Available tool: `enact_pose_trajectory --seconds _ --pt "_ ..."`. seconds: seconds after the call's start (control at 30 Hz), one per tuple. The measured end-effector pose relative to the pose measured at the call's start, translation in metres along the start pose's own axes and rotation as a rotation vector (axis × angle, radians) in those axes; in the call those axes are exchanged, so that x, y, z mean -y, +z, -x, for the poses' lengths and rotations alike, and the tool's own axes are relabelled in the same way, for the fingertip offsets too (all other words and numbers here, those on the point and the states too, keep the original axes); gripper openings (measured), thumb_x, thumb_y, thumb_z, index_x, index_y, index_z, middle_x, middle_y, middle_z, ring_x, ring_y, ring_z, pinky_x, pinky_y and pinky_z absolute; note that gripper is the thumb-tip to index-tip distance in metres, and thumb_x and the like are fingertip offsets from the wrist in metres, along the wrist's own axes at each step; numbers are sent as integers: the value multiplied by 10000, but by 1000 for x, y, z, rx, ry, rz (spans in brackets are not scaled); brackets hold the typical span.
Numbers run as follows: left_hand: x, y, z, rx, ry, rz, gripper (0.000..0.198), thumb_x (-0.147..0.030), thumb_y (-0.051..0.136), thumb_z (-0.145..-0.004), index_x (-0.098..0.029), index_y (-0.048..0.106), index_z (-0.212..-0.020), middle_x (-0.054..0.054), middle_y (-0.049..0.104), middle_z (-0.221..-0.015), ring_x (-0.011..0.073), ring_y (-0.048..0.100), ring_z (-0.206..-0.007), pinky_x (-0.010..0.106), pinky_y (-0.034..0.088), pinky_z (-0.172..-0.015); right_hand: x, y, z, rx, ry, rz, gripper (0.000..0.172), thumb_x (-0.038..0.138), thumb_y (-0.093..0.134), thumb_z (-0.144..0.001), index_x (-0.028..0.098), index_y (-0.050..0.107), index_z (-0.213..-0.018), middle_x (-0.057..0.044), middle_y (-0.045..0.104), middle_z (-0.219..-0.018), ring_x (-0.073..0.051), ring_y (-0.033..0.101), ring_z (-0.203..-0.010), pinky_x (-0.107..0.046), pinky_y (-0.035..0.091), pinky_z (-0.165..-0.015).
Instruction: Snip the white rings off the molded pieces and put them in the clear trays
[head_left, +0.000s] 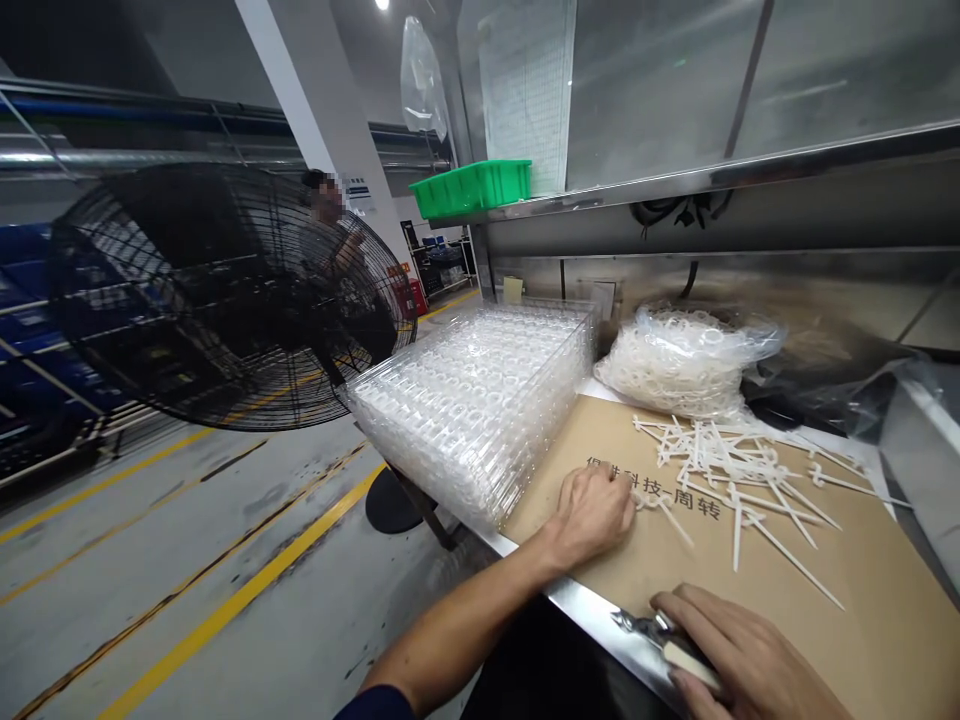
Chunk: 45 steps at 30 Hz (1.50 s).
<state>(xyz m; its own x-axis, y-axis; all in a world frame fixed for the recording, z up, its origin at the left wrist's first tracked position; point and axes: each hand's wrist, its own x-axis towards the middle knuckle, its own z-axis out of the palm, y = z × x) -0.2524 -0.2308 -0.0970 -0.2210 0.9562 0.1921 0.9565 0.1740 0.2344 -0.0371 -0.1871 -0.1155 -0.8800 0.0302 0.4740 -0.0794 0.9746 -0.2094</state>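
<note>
My left hand (595, 512) is closed low over the brown cardboard sheet (874, 590), its fingers curled on a white plastic piece (670, 515). A ring and a thin stem of that piece stick out to the right of the fingers; the rest is hidden. My right hand (739, 650) is wrapped around side cutters (660, 640) with a pale handle, by the table's front edge. Their metal jaws point left, apart from the white piece. Beyond my hands, several loose white plastic sprues (731, 460) lie in a heap on the cardboard.
A stack of clear trays (480, 400) with small ring-shaped parts stands left of my left hand. At the back is a bag of white parts (675, 360). A green bin (472, 188) sits on the shelf. A large fan (232, 300) and a person (330, 230) are farther left.
</note>
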Motion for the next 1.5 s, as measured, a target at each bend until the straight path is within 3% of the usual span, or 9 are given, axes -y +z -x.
enact_pose_trajectory --seconds 0.23,0.47,0.63,0.73,0.83,1.13,1.5 --pt "7 6 -4 -41 50 82 280 -228 463 -925 -219 566 -1185 59 617 -1057 210 600 -952 330 507 -886 -1 3 3 -19 -2 4 414 241 557 -889 196 526 -1299 -97 734 -1076 -233 744 -898 -278 600 -727" --pt "15 13 -8 -79 38 430 188 -191 522 -903 -191 680 -1004 62 672 -976 196 606 -923 326 488 -907 3 -1 0 -19 105 -107 346 207 509 -907 193 562 -1248 -126 720 -1060 -245 718 -894 -327 586 -749" --pt "20 6 -4 -55 -24 709 260 -318 498 -967 -111 636 -1042 86 688 -943 151 630 -783 262 520 -721 -5 -11 -6 -80 332 -312 251 246 481 -959 164 604 -1162 -108 705 -963 -225 686 -838 -335 554 -752" --pt "18 1 10 -57 -127 1068 277 -364 627 -919 -113 636 -1035 51 670 -893 113 618 -720 227 511 -685 -9 -17 -7 -126 527 -389 260 297 465 -997 161 633 -1142 -113 715 -1042 -233 680 -922 -348 533 -815" --pt "12 3 26 -125 -245 1319 280 -337 751 -841 -136 663 -1014 10 661 -832 85 608 -685 196 505 -677 -10 -21 -10 -110 613 -453 273 320 466 -1012 157 650 -1132 -100 719 -1050 -224 666 -928 -339 506 -817" --pt "4 16 39 -335 -375 1380 249 -292 825 -778 -146 710 -944 18 714 -788 109 684 -666 203 561 -656 -5 -30 -18 15 704 -617 281 313 460 -1024 163 695 -991 -37 713 -860 -176 627 -755 -279 443 -673" --pt "2 15 42 -295 -373 1458 214 -259 846 -758 -156 733 -908 15 727 -730 107 682 -599 200 567 -602 -3 -27 -21 22 728 -600 290 318 455 -1015 154 693 -985 -36 707 -830 -174 619 -736 -287 437 -663"
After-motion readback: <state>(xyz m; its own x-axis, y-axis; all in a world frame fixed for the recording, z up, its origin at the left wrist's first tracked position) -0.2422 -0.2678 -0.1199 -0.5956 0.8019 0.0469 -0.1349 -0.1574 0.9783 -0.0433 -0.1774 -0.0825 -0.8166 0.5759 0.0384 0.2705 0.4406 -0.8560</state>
